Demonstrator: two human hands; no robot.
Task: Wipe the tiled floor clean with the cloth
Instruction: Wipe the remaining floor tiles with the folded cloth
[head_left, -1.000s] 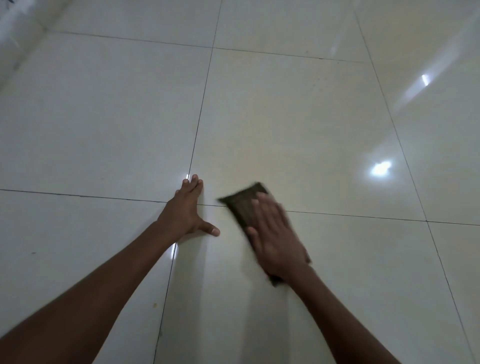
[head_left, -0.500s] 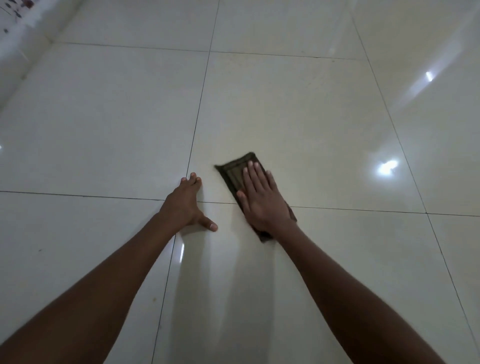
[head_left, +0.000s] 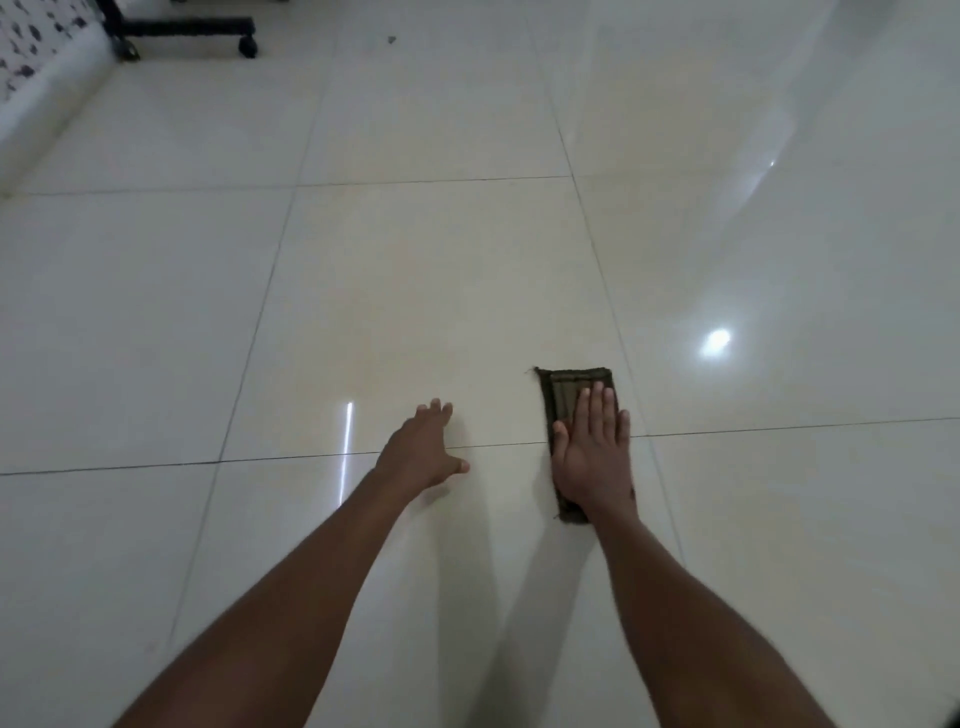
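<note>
A person's right hand (head_left: 589, 457), fingers straight, presses a folded dark olive cloth (head_left: 566, 395) flat across a grout line of the glossy cream tiled floor (head_left: 415, 291); the left hand (head_left: 423, 449), spread open, braces nearby.

— What can't you make out?
— My right hand (head_left: 589, 457) hides most of the cloth (head_left: 563, 395). The black wheeled stand (head_left: 182, 28) is cut off at the top edge.

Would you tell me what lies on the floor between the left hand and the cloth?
In the head view, only bare tile crossed by a grout line lies between the left hand and the cloth under the right hand.
</note>
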